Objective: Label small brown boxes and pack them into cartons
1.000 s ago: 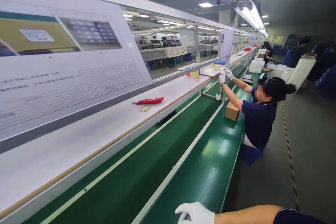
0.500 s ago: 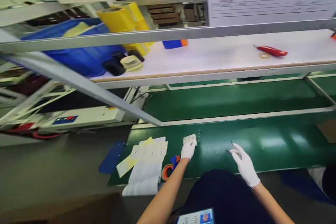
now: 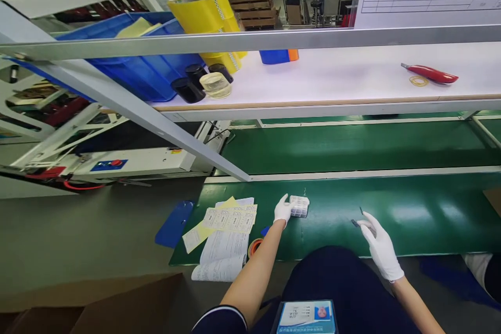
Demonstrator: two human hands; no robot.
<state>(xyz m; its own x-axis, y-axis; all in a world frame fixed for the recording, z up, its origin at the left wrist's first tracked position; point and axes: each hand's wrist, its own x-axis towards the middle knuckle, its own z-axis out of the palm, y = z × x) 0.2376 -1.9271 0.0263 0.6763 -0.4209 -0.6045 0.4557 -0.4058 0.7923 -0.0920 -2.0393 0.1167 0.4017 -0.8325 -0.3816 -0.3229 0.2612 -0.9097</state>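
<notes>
My left hand (image 3: 282,209), in a white glove, is at the left edge of a small white box-like piece (image 3: 299,207) with a grid of cells or labels. Its fingers are apart, one fingertip reaching the piece's edge. Farther right, my gloved right hand (image 3: 379,249) pinches a small dark piece (image 3: 355,223) at its fingertips. A thin dark sliver (image 3: 360,210) sticks up beside the index finger; whether it belongs to that piece I cannot tell. Label sheets (image 3: 230,218) and printed papers (image 3: 223,253) lie left of my left hand.
An orange tape roll (image 3: 255,247) is partly hidden behind my left forearm. Above the green tabletop (image 3: 324,235), a white shelf (image 3: 332,75) carries yellow tape rolls (image 3: 199,13), a blue bin (image 3: 136,73) and a red-handled cutter (image 3: 432,73). A slanted metal post (image 3: 168,135) stands left.
My left hand has shifted from over the white piece to its left edge, and its fingers have spread. My right hand still pinches the dark piece. The whole view has shifted.
</notes>
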